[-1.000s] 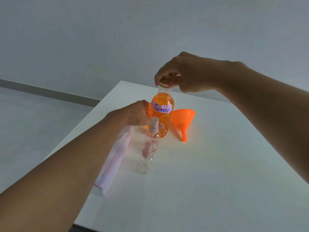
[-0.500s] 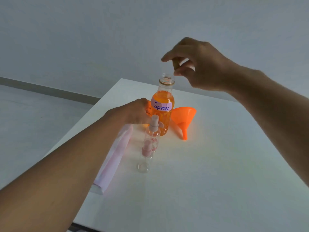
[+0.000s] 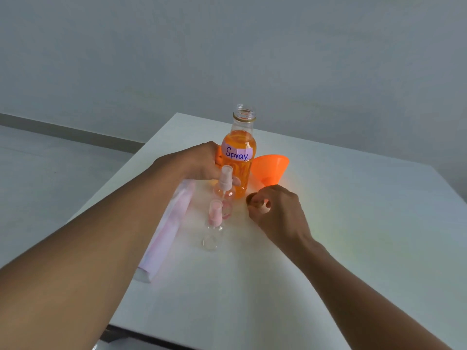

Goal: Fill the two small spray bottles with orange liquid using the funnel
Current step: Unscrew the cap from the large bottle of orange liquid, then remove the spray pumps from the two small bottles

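Right, handling notes:
big bottle (image 3: pixel 238 157): uncapped, upright mid-table (image 3: pixel 353 223), mostly full of orange liquid; likely heavy and sloshy, thin plastic, so take it at the waist.
left hand (image 3: pixel 202 164): wrapped around that bottle's lower body.
right hand (image 3: pixel 275 210): fingertips pinched on the cap (image 3: pixel 252 199), low at the tabletop.
spray bottles (image 3: pixel 221 198): two, just in front; light and tippy, steady one at the base.
funnel (image 3: pixel 271 170): on its side, right of bottle; rigid, take it by the rim.

the bare left hand (image 3: pixel 202 162) reaches forward on an outstretched forearm, fingers curled around something at its front (thumb side up). the bare right hand (image 3: pixel 275 210) sits low, palm down, fingertips (image 3: pixel 262 205) pinched together, its forearm angling in from the lower right.
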The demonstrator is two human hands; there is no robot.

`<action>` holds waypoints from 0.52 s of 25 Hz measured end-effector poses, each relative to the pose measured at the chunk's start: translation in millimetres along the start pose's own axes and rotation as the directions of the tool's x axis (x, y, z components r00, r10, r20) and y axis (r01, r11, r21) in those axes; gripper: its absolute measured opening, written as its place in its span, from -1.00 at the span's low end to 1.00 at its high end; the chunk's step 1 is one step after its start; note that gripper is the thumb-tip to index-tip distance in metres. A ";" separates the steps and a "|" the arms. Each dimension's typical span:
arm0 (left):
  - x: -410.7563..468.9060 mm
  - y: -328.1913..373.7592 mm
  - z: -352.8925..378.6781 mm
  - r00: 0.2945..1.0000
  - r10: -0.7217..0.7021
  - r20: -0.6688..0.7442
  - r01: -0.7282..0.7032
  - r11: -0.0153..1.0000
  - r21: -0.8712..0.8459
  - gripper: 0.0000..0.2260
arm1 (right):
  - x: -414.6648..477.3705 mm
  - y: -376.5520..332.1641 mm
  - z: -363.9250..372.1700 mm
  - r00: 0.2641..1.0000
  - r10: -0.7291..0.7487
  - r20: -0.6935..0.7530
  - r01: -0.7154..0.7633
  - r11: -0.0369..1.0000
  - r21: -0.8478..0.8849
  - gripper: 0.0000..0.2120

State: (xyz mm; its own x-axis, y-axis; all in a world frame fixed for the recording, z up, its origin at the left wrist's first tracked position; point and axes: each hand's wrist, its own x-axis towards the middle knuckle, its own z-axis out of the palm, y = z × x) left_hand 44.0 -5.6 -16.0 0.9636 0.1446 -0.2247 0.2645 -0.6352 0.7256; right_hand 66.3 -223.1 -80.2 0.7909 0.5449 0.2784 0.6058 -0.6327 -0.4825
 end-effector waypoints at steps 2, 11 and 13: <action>-1.1 1.1 -1.3 0.998 0.037 0.043 -0.035 0.998 -0.058 -0.74 | 1.2 -3.2 5.0 0.998 0.064 0.014 -0.064 0.998 -0.001 -0.88; -33.7 -20.0 -40.2 0.999 0.040 0.033 -0.043 0.996 0.079 -0.61 | -21.4 -1.5 -2.2 0.999 -0.017 -0.027 0.020 0.994 0.105 -0.74; -53.2 -19.7 -40.1 0.996 0.067 0.053 -0.073 0.990 0.125 -0.62 | -36.2 0.6 -4.7 0.998 -0.063 -0.029 0.067 0.988 0.140 -0.72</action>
State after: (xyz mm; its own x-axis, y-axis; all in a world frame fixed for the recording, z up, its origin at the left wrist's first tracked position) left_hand -10.9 29.6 7.7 0.9758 0.0618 -0.2098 0.1869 -0.7337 0.6532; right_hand 38.4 -245.8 -86.6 0.7532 0.5678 0.3322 0.6390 -0.5116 -0.5744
